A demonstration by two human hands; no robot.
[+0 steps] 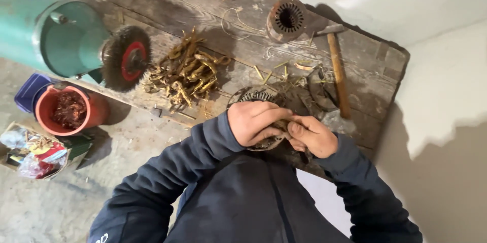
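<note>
A round metal motor stator (252,95) with slotted teeth lies at the near edge of a worn wooden bench (167,4). My left hand (255,121) is clamped over the top of it and holds it down. My right hand (312,135) is beside it on the right, its fingers pinched on a bundle of wire strands (283,124) that comes out of the stator between the two hands. Both arms are in dark blue sleeves. My hands hide most of the stator's face.
A pile of bent copper winding pieces (185,73) lies left of the stator. A second stator (286,19) and a wooden-handled hammer (337,70) are farther back. A green grinder with a wire wheel (127,58) stands left. An orange bucket of copper wire (68,108) is on the floor.
</note>
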